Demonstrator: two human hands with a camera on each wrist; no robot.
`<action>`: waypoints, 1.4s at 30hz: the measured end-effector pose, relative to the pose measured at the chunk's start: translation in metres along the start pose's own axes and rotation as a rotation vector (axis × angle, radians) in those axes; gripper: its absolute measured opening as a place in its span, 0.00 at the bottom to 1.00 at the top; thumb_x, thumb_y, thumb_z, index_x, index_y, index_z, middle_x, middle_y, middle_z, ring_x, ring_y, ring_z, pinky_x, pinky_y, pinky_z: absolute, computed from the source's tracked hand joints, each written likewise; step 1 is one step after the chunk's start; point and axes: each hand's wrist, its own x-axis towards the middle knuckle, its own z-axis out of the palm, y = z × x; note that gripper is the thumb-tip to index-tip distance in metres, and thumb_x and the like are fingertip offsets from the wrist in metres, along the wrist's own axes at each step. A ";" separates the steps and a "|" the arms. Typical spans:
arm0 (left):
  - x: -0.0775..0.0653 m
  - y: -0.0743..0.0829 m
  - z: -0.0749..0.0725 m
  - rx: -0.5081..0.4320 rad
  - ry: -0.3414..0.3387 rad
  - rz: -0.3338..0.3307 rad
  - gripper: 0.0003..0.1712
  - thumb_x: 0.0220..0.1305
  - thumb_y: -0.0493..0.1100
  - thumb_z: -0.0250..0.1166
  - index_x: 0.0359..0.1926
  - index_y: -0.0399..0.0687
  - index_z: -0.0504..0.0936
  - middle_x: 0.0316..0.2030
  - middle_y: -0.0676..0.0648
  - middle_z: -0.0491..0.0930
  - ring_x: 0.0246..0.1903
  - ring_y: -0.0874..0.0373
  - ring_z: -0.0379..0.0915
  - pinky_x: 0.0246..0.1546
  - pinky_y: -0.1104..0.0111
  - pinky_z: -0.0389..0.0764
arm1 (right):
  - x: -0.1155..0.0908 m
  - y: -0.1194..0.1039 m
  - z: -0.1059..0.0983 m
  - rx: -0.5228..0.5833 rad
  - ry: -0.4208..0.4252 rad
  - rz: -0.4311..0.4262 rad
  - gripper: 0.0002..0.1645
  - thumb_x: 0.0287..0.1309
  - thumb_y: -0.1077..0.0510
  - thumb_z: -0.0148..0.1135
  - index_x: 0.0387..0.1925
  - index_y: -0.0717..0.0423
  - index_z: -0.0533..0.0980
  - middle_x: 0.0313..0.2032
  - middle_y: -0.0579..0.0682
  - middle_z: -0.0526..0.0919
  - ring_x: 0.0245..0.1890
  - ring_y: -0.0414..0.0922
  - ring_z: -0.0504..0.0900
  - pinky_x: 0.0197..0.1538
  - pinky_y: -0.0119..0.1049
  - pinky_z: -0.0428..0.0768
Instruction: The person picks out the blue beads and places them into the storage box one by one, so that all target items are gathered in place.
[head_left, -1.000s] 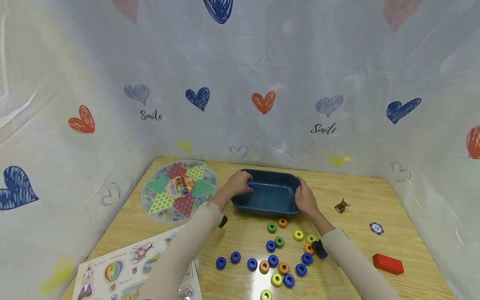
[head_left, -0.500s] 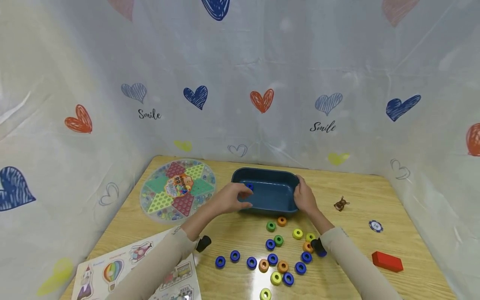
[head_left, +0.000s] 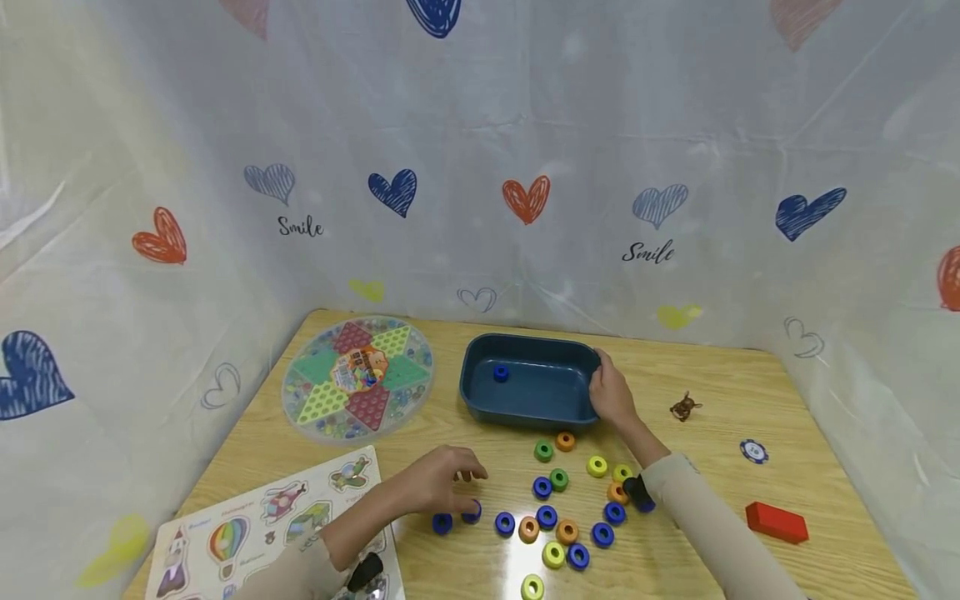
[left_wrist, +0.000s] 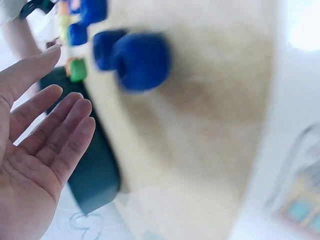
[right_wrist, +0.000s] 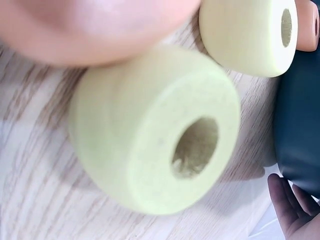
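A dark teal basin [head_left: 528,408] stands near the back of the table, with one blue ring bead [head_left: 501,372] inside it. My right hand [head_left: 613,396] grips the basin's right end; its fingers [right_wrist: 284,202] show against the wall in the right wrist view. My left hand [head_left: 442,481] hovers over the near part of the table, holding nothing, its thumb beside a blue bead [head_left: 472,512]. Another blue bead [head_left: 442,523] lies under the hand. In the left wrist view its fingers [left_wrist: 60,135] are spread and slightly bent.
Several blue, orange, green and yellow beads [head_left: 553,556] lie scattered before the basin. A round star-patterned game board [head_left: 405,375] and a picture puzzle board [head_left: 202,508] are on the left. On the right are a brown animal figure [head_left: 683,407], a chip [head_left: 753,452] and a red block [head_left: 777,522].
My left hand has let go of the blue bead inside the basin and moved out toward the near left, over the blue beads on the table. My right hand stays at the basin.
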 end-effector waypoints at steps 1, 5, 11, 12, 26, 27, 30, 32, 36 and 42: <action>-0.003 -0.001 0.004 -0.006 -0.015 -0.005 0.20 0.47 0.42 0.73 0.43 0.42 0.83 0.37 0.51 0.79 0.35 0.61 0.75 0.35 0.73 0.76 | 0.000 0.000 0.000 0.003 -0.003 0.000 0.27 0.67 0.63 0.30 0.65 0.66 0.57 0.52 0.70 0.72 0.38 0.57 0.75 0.39 0.52 0.73; -0.012 -0.003 0.016 -0.008 -0.047 0.015 0.21 0.43 0.39 0.75 0.42 0.42 0.83 0.35 0.55 0.78 0.32 0.65 0.72 0.33 0.77 0.73 | -0.001 0.001 0.001 0.002 -0.012 0.006 0.27 0.67 0.63 0.30 0.65 0.66 0.56 0.53 0.69 0.71 0.41 0.57 0.75 0.40 0.53 0.73; -0.016 -0.007 0.026 0.016 -0.027 0.033 0.19 0.42 0.32 0.73 0.40 0.44 0.83 0.33 0.57 0.76 0.29 0.66 0.70 0.29 0.80 0.70 | 0.000 0.002 0.002 -0.006 0.002 0.008 0.27 0.67 0.62 0.32 0.66 0.64 0.57 0.52 0.68 0.72 0.39 0.57 0.75 0.40 0.52 0.73; -0.016 -0.008 0.026 0.020 -0.019 0.034 0.19 0.42 0.32 0.73 0.40 0.44 0.83 0.33 0.57 0.75 0.29 0.66 0.70 0.30 0.80 0.70 | 0.000 0.002 0.002 -0.006 0.004 0.005 0.27 0.67 0.62 0.31 0.65 0.64 0.57 0.52 0.68 0.72 0.40 0.57 0.75 0.41 0.53 0.73; -0.007 -0.005 0.013 -0.038 0.005 0.033 0.18 0.45 0.32 0.72 0.41 0.40 0.83 0.34 0.54 0.77 0.31 0.64 0.74 0.32 0.76 0.75 | 0.000 -0.001 -0.001 0.006 -0.019 0.026 0.27 0.67 0.63 0.31 0.66 0.65 0.56 0.53 0.69 0.71 0.38 0.56 0.74 0.39 0.52 0.73; -0.005 -0.004 0.009 -0.043 0.012 0.033 0.17 0.46 0.32 0.72 0.41 0.40 0.83 0.34 0.54 0.77 0.32 0.63 0.74 0.32 0.75 0.76 | 0.000 -0.002 -0.001 0.003 -0.019 0.025 0.27 0.67 0.63 0.30 0.66 0.65 0.56 0.52 0.69 0.72 0.37 0.56 0.74 0.38 0.51 0.73; 0.007 -0.001 -0.004 -0.039 0.047 0.044 0.16 0.47 0.33 0.71 0.41 0.40 0.83 0.34 0.52 0.77 0.32 0.60 0.75 0.31 0.74 0.77 | 0.000 -0.002 -0.001 -0.002 -0.017 0.024 0.27 0.67 0.63 0.31 0.66 0.65 0.56 0.51 0.69 0.73 0.35 0.55 0.74 0.36 0.50 0.73; 0.016 0.000 -0.014 -0.032 0.075 0.051 0.15 0.48 0.33 0.70 0.41 0.40 0.82 0.33 0.51 0.78 0.32 0.58 0.76 0.31 0.73 0.77 | 0.000 -0.002 -0.001 -0.002 -0.014 0.023 0.27 0.67 0.63 0.31 0.66 0.65 0.56 0.50 0.68 0.73 0.35 0.55 0.74 0.36 0.49 0.72; 0.037 0.001 -0.036 -0.009 0.124 0.023 0.16 0.48 0.35 0.71 0.42 0.41 0.82 0.34 0.51 0.77 0.32 0.57 0.75 0.32 0.72 0.77 | 0.000 -0.003 -0.002 -0.006 -0.007 0.019 0.27 0.66 0.63 0.32 0.65 0.65 0.57 0.46 0.68 0.75 0.32 0.55 0.73 0.33 0.48 0.72; 0.075 -0.010 -0.060 -0.016 0.187 -0.050 0.18 0.46 0.36 0.73 0.42 0.42 0.83 0.33 0.51 0.77 0.32 0.59 0.75 0.31 0.72 0.77 | 0.002 -0.002 -0.001 -0.024 -0.018 0.032 0.26 0.66 0.64 0.33 0.65 0.65 0.57 0.31 0.63 0.75 0.26 0.52 0.72 0.25 0.42 0.69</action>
